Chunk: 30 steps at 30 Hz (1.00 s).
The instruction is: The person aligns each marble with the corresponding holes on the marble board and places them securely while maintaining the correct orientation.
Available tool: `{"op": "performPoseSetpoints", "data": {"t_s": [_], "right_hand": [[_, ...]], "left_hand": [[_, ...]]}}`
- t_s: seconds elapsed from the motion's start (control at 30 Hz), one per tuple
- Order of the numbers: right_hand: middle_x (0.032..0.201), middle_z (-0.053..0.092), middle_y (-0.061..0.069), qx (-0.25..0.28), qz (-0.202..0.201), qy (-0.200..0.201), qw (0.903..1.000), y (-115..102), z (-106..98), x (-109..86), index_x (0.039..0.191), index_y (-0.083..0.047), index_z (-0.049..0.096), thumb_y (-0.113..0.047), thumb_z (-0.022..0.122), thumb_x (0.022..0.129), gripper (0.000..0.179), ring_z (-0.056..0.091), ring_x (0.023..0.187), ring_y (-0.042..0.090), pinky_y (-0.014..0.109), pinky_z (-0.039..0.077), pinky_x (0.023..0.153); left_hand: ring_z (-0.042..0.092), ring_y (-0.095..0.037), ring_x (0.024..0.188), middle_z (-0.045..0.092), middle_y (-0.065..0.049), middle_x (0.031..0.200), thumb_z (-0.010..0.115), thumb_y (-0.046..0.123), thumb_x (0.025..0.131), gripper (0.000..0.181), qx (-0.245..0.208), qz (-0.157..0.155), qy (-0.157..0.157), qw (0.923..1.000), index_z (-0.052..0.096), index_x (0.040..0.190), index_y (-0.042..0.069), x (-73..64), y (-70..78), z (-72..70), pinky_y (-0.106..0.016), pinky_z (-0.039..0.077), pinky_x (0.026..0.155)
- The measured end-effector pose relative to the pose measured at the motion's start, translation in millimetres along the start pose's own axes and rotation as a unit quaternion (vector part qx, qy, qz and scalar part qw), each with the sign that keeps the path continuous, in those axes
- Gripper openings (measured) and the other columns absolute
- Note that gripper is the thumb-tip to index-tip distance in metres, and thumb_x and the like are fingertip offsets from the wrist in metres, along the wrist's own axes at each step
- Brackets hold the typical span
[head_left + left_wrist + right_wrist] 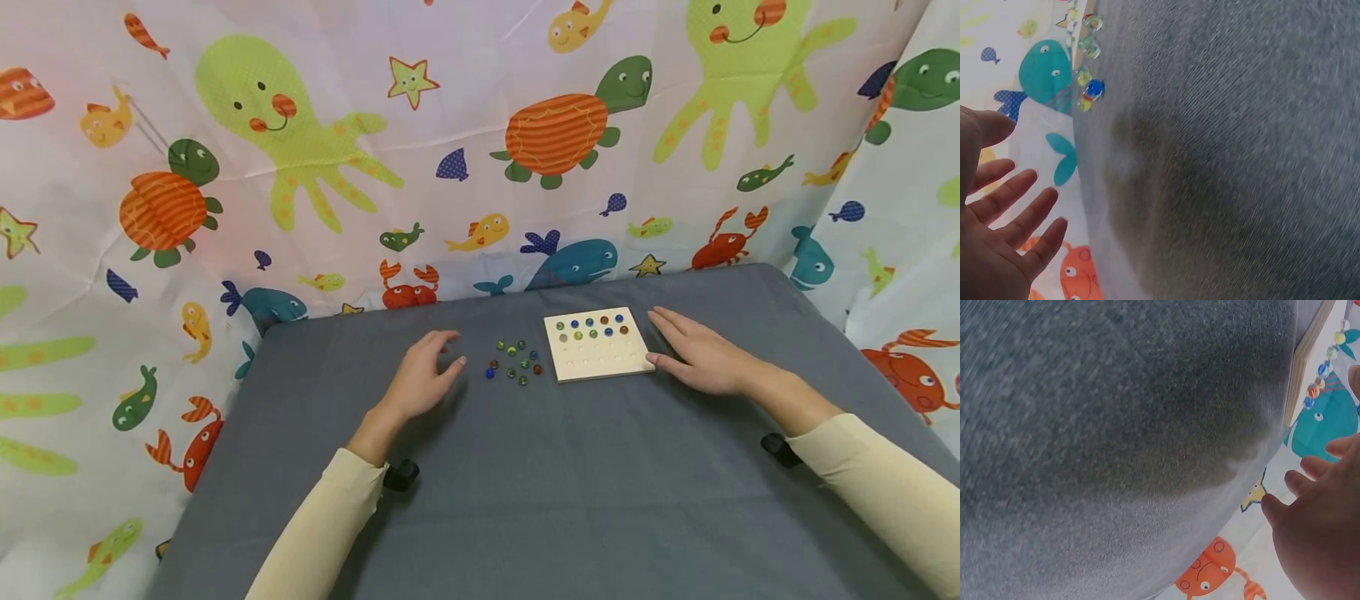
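A pale wooden board (600, 357) with rows of shallow round hollows lies on the grey cloth. Glass marbles (604, 320) in blue, green, yellow and brown fill its two far rows; the nearer hollows hold none. Left of the board, several loose marbles (512, 373) are scattered on the cloth. My left hand (422, 375) hovers left of them, fingers relaxed and apart, holding nothing; the left wrist view shows its spread fingers (1035, 206). At the board's right edge is my right hand (697, 352), fingers extended, thumb tip right at the near right corner. Nothing is in its grasp.
Dark grey cloth (480, 483) covers the table and stretches in front of both arms. Behind the table hangs a white curtain (465, 108) printed with sea animals, which continues along both sides. Each wrist carries a small black camera (402, 475).
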State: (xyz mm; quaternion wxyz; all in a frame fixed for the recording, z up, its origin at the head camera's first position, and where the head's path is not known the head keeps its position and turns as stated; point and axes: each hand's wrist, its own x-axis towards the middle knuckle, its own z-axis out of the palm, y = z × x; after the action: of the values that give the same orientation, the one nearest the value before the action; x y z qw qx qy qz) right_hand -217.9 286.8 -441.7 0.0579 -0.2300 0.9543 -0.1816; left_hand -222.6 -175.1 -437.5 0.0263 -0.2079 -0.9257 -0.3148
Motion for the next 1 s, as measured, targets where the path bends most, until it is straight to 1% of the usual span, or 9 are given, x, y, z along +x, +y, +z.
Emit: {"op": "performPoseSetpoints", "data": {"t_s": [0.1,0.23,0.33,0.53,0.7,0.87,1.0], "right_hand": [[0.165,0.02,0.027,-0.002,-0.003,-0.006,1.0,-1.4,2.9,0.3,0.16,0.004,0.022,-0.046,0.055,0.105,0.081,0.022,0.15,0.048,0.066,0.023,0.116],[0.165,0.02,0.027,-0.003,-0.006,-0.007,1.0,-2.4,4.1,1.6,0.16,0.004,0.022,-0.045,0.054,0.105,0.08,0.022,0.151,0.047,0.065,0.023,0.116],[0.165,0.02,0.027,-0.006,-0.012,-0.012,0.9998,-2.1,5.6,3.8,0.16,0.004,0.022,-0.044,0.053,0.106,0.079,0.022,0.151,0.047,0.065,0.023,0.117],[0.165,0.02,0.028,-0.008,-0.018,-0.027,0.9994,-2.9,10.7,7.0,0.159,0.005,0.023,-0.04,0.05,0.108,0.073,0.022,0.15,0.048,0.065,0.022,0.117],[0.165,0.019,0.027,-0.008,-0.016,-0.035,0.9992,-5.1,13.6,6.6,0.159,0.005,0.023,-0.038,0.046,0.11,0.069,0.02,0.151,0.048,0.065,0.02,0.117],[0.164,0.022,0.029,0.001,-0.026,-0.024,0.9994,-2.6,16.8,6.8,0.159,0.005,0.025,-0.038,0.045,0.11,0.068,0.022,0.15,0.049,0.067,0.022,0.115],[0.163,0.024,0.029,0.005,-0.03,-0.015,0.9994,1.6,21.3,7.8,0.158,0.004,0.027,-0.039,0.047,0.109,0.068,0.024,0.148,0.051,0.068,0.024,0.113]], "left_hand": [[0.061,-0.034,0.117,0.062,-0.018,0.132,0.065,0.023,0.102,0.04,-0.003,0.002,-0.011,0.9999,0.058,0.137,0.005,0.5,0.1,3.5,-0.05,0.05,0.098],[0.062,-0.033,0.113,0.063,-0.018,0.129,0.065,0.022,0.102,0.039,-0.008,0.007,-0.016,0.9998,0.06,0.135,0.002,1.4,0.9,7.2,-0.049,0.051,0.095],[0.063,-0.031,0.11,0.064,-0.018,0.127,0.067,0.02,0.1,0.037,-0.011,0.004,-0.018,0.9998,0.062,0.132,0.001,1.8,3.1,8.1,-0.049,0.052,0.094],[0.064,-0.03,0.108,0.064,-0.019,0.128,0.069,0.019,0.099,0.037,-0.012,-0.007,-0.036,0.9993,0.063,0.13,-0.001,2.6,6.6,12.3,-0.048,0.052,0.094],[0.065,-0.03,0.106,0.065,-0.018,0.127,0.07,0.018,0.098,0.037,-0.011,-0.006,-0.043,0.999,0.064,0.129,-0.001,3.8,8.0,16.8,-0.047,0.053,0.093],[0.066,-0.03,0.103,0.066,-0.017,0.125,0.072,0.017,0.097,0.036,-0.006,0.001,-0.05,0.9987,0.065,0.127,-0.002,7.2,10.0,20.4,-0.046,0.054,0.09],[0.066,-0.029,0.1,0.068,-0.017,0.118,0.074,0.015,0.095,0.033,-0.002,0.006,-0.054,0.9985,0.068,0.123,-0.002,10.1,11.6,23.5,-0.045,0.054,0.087]]}}
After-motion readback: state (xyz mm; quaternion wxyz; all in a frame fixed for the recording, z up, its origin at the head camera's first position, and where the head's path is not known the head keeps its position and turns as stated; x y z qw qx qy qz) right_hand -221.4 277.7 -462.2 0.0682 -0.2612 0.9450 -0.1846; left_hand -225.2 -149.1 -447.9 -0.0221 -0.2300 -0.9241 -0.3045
